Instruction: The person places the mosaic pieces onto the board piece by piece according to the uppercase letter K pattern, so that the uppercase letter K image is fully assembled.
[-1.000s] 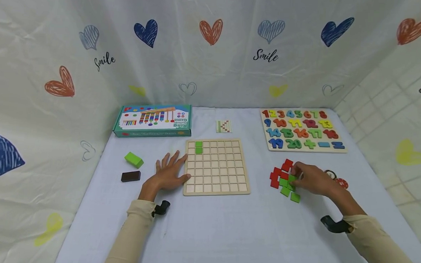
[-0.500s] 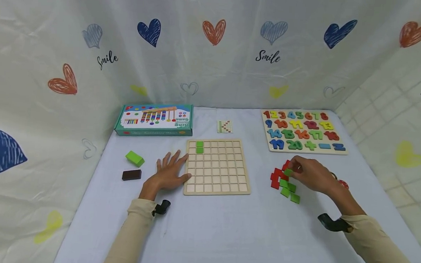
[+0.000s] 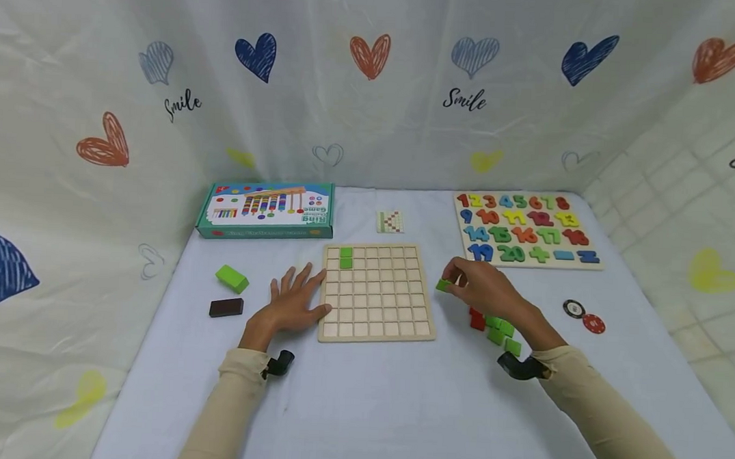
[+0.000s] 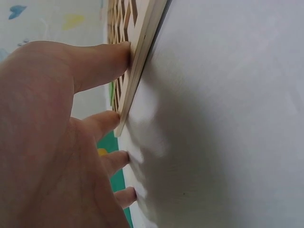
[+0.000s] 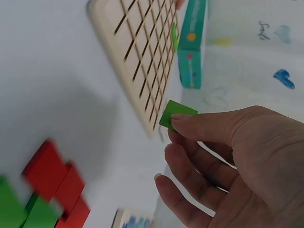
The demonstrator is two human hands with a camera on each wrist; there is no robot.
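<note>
A wooden grid board [image 3: 377,295] lies mid-table, with two green square tiles [image 3: 346,258] in its second column at the top. My left hand [image 3: 290,301] has its fingers spread at the board's left edge; in the left wrist view the thumb and index fingertip touch the rim. Between thumb and fingers, my right hand [image 3: 478,286] pinches a green square tile [image 5: 176,114], just off the board's right edge. Below that hand are loose green tiles [image 3: 503,333] and red tiles [image 5: 57,178], some of them hidden by it in the head view.
A number puzzle board [image 3: 530,230] lies at the back right, and a ring game box [image 3: 266,211] at the back left. Between them is a small pattern card [image 3: 390,221]. Two round chips [image 3: 593,323] lie right; a green block [image 3: 232,278] and dark brown block [image 3: 226,307] left.
My right hand has picked a green tile from the pile and carried it left towards the board. My left hand stays at the board's edge.
</note>
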